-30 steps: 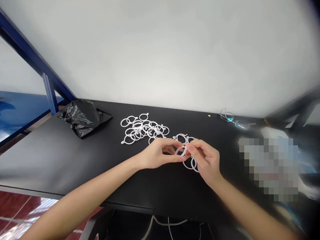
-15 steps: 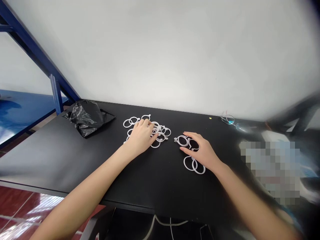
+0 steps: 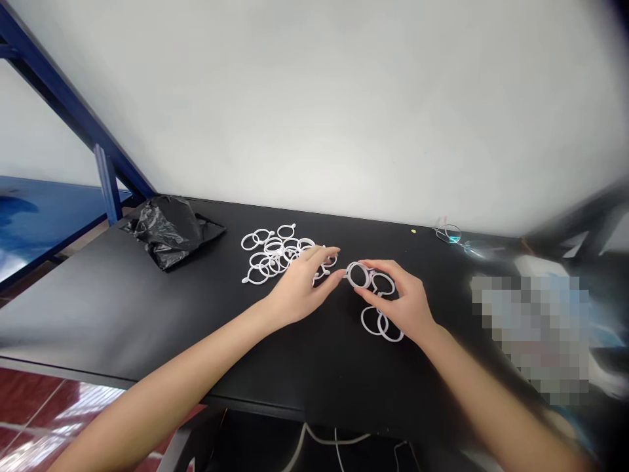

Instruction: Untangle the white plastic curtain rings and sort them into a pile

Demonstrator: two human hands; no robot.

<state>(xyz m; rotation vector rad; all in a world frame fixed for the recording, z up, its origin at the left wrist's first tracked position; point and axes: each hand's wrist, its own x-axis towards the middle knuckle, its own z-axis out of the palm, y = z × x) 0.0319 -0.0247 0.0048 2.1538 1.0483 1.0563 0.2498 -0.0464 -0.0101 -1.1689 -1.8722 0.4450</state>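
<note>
A loose pile of white plastic rings (image 3: 268,252) lies on the black table (image 3: 98,308). My left hand (image 3: 302,285) hovers at the pile's right edge with its fingers stretched out toward the right; I see nothing gripped in it. My right hand (image 3: 405,305) pinches a white ring (image 3: 358,275) between thumb and fingers, tilted up off the table, just beyond my left fingertips. A smaller group of linked white rings (image 3: 381,322) lies under and beside my right hand.
A crumpled black plastic bag (image 3: 167,229) sits at the table's back left. A pair of glasses (image 3: 455,235) lies at the back right by the white wall. A blue metal frame (image 3: 105,180) stands to the left. Cables (image 3: 334,439) hang under the front edge.
The ring both hands held a second ago was put down. My left hand went to the pile and came back right; my right hand, flat on the small group, has picked up a ring.
</note>
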